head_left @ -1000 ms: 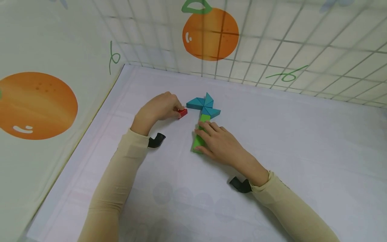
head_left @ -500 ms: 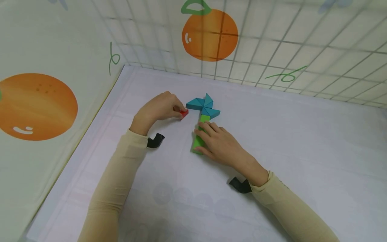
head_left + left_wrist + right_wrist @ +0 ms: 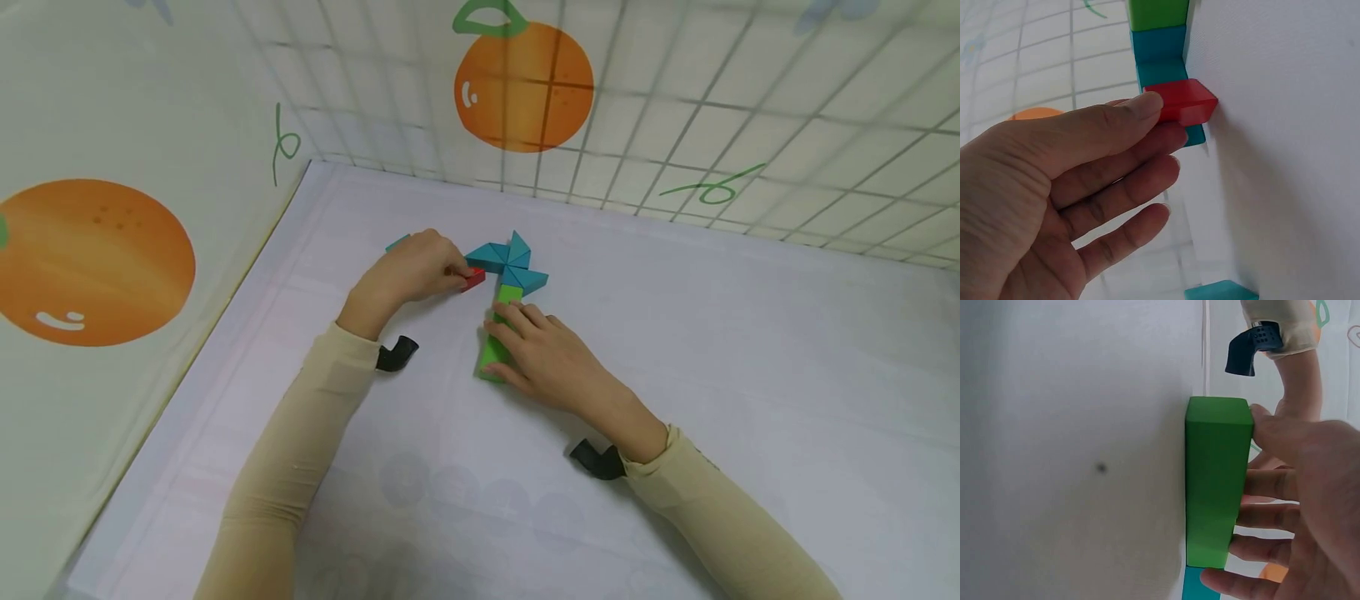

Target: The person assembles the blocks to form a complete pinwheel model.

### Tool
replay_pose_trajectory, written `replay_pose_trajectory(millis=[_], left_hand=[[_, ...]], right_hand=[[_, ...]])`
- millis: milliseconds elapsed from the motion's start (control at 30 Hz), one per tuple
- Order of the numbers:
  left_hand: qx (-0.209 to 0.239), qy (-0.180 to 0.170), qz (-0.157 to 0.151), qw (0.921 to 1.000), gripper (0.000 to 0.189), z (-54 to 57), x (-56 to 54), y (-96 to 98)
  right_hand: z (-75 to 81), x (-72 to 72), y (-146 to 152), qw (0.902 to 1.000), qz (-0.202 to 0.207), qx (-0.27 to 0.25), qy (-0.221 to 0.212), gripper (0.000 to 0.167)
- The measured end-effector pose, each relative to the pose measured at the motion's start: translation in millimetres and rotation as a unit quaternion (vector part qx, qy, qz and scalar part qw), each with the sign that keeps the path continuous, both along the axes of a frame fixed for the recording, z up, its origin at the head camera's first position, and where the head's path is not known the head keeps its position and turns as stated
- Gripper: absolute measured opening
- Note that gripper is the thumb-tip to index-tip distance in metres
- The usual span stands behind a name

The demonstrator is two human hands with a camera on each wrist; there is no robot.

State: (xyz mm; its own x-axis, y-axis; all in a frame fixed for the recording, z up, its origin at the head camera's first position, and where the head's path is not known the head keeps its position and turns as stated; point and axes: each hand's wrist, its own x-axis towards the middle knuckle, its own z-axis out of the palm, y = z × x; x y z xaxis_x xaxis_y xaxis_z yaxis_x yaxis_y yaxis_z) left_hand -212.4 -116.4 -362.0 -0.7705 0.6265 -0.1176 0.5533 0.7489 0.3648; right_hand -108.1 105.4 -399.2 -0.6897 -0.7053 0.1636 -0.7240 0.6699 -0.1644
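Observation:
My left hand (image 3: 420, 268) pinches a small red building block (image 3: 1190, 100) between thumb and fingertips, the other fingers loosely spread. The red block is close beside the left arm of a pinwheel shape of teal triangular blocks (image 3: 525, 278), overlapping it in the left wrist view. A long green building block (image 3: 1217, 481) runs from the pinwheel toward me, its far end against a teal piece. My right hand (image 3: 553, 358) rests over the green block, fingers spread along it and thumb near its closer end. Part of the green block is hidden under that hand.
Another teal block (image 3: 397, 242) lies on the white tabletop (image 3: 675, 350) behind my left hand, partly hidden by it. Black wrist-camera pieces (image 3: 397, 354) stick out from both sleeves. A white gridded curtain with printed oranges (image 3: 523, 87) borders the back.
My left hand has moved right with the red block, bringing it nearer the pinwheel. A teal block now shows behind that hand. My right hand and the green block have stayed put.

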Motion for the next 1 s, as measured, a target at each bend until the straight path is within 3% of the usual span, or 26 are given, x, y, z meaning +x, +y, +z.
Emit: replay_pose_trajectory(millis=[467, 1000], left_hand=[[-0.012, -0.006, 0.009, 0.9999, 0.023, -3.6, 1.3, 9.3], [-0.005, 0.018, 0.001, 0.9998, 0.025, -10.1, 0.1, 15.2]], right_hand=[[-0.7, -0.6, 0.0, 1.0000, 0.003, -0.001, 0.002, 0.054], [0.4, -0.1, 0.5, 1.0000, 0.004, -0.002, 0.004, 0.053]])
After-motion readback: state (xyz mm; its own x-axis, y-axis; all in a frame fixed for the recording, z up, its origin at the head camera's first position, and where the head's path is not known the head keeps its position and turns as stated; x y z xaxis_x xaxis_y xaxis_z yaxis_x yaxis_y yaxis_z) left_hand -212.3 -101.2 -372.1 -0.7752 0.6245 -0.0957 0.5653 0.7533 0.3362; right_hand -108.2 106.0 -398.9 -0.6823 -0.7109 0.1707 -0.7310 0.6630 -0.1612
